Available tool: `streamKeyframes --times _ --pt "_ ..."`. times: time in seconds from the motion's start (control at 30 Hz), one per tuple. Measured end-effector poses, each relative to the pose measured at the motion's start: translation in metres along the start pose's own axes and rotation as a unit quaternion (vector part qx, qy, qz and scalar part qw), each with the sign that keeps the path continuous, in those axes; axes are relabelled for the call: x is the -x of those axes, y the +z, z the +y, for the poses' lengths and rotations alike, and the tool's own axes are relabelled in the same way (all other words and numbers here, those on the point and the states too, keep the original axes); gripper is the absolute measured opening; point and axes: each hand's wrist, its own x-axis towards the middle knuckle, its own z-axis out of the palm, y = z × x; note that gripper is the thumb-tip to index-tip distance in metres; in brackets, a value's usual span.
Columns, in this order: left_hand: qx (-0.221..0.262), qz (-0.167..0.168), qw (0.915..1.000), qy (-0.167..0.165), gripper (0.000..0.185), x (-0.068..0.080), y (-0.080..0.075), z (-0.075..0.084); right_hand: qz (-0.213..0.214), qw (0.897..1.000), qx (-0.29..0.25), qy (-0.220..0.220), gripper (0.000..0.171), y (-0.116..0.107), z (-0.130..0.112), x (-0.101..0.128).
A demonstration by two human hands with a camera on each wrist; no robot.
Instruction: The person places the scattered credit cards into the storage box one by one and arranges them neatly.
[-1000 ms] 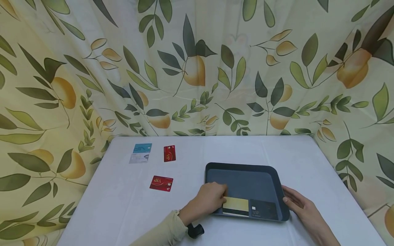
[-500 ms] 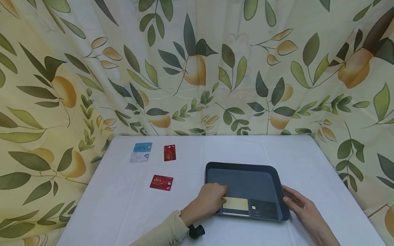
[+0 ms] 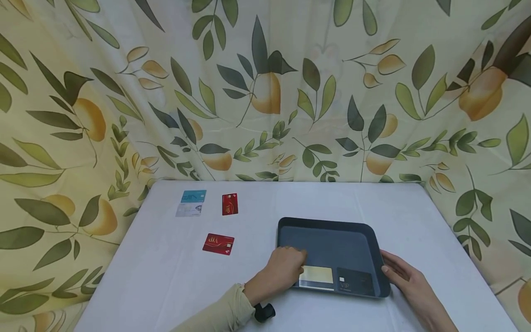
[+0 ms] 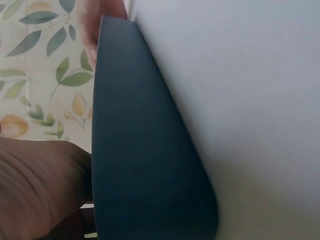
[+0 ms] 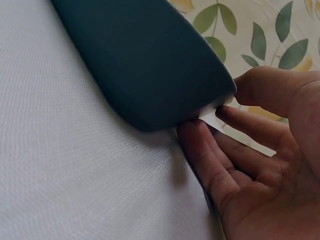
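Observation:
A dark blue tray [image 3: 327, 246] sits on the table, with a gold card [image 3: 317, 274] and a black VIP card [image 3: 355, 281] along its near side. Over the tray's near left corner, my left hand [image 3: 284, 267] has curled fingers pinching the gold card's left end; the fingertips are hidden behind the hand. A sliver of yellow shows below the left fingers in the left wrist view. My right hand [image 3: 408, 281] holds the tray's right side. In the right wrist view, its thumb is at the rim and its fingers [image 5: 207, 155] touch the wall's lower edge.
Farther left on the white table [image 3: 137, 286] lie a red VIP card [image 3: 218, 244], another red VIP card [image 3: 230, 204] and a blue-and-white card [image 3: 191, 203]. A patterned curtain [image 3: 265, 92] hangs behind the table. A black wrist device [image 3: 264, 312] sits below the left cuff.
The gold card has shifted slightly left, widening its gap from the black card, and its lower stripe now looks bright instead of dark. Both hands stay nearly in place; the head view has shifted slightly.

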Motion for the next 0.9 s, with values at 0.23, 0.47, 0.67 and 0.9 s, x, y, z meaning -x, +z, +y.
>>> streamKeyframes --times 0.23,0.47,0.67,0.9 --pt "-0.014 0.015 0.9997 0.015 0.011 -0.001 0.001 -0.001 -0.001 1.0 0.001 0.004 0.092 -0.004 -0.001 0.0" --pt "-0.046 0.017 0.9983 0.03 0.007 0.002 0.002 -0.001 -0.005 1.0 -0.002 0.0 0.091 -0.002 0.0 0.0" --pt "-0.082 0.037 0.9938 0.066 0.007 0.003 -0.002 -0.006 -0.004 1.0 -0.01 0.006 0.091 -0.002 0.0 -0.001" --pt "-0.122 0.048 0.9852 0.11 0.014 0.008 -0.014 -0.015 -0.005 1.0 -0.014 -0.002 0.09 -0.002 0.0 0.001"
